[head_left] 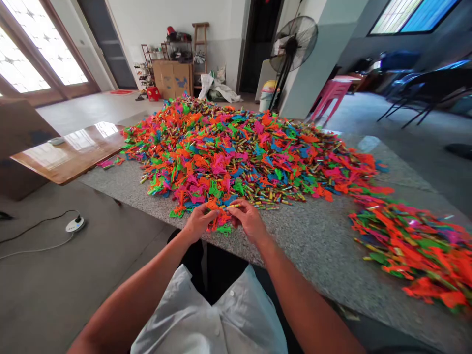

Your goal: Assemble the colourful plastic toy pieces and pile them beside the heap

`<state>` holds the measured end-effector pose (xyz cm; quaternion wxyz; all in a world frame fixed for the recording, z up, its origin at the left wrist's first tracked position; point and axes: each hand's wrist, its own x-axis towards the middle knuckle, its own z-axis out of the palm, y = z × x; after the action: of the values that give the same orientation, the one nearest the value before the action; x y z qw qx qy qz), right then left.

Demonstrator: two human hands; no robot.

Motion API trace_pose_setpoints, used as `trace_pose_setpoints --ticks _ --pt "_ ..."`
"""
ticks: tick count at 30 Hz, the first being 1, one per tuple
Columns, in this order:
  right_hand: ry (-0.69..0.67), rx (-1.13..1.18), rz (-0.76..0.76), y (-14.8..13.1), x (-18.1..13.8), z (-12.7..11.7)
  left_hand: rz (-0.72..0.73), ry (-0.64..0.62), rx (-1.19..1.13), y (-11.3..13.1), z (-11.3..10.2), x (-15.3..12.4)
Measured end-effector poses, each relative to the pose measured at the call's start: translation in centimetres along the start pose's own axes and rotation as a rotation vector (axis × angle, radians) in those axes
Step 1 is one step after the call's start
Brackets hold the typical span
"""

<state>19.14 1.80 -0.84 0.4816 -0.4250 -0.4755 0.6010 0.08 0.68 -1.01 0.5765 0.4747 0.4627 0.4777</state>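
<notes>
A big heap of small plastic toy pieces (236,147) in orange, pink, green and blue, mixed with thin shiny tubes, covers the far half of a grey granite table (313,241). At the heap's near edge my left hand (199,222) is closed on an orange plastic piece (213,221). My right hand (248,219) pinches a thin yellow tube (231,206) close to that piece. Both hands meet just above the table's front edge. A green piece (223,229) lies beneath them.
A second, smaller pile of the same pieces (413,246) lies at the right. A wooden table (70,157) adjoins the left. A power strip with cables (74,224) sits on the floor. A standing fan (291,54), pink stools, boxes and chairs stand behind.
</notes>
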Motion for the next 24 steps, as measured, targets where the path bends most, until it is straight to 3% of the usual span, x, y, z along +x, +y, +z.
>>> trace_pose_setpoints --ticks 6,15,19,24 --pt "-0.01 0.213 0.039 0.4 -0.9 0.4 0.018 -0.123 0.022 0.2 0.7 -0.3" --pt "-0.09 0.024 -0.126 -0.5 -1.3 -0.8 0.016 -0.238 0.12 1.7 0.9 -1.1" --pt "-0.107 -0.023 -0.15 -1.1 -1.4 -1.1 0.061 -0.22 0.21 2.3 1.2 -1.4" --pt "-0.05 0.05 -0.062 -0.5 -1.1 -0.8 0.156 -0.14 0.429 2.0 1.8 -1.5"
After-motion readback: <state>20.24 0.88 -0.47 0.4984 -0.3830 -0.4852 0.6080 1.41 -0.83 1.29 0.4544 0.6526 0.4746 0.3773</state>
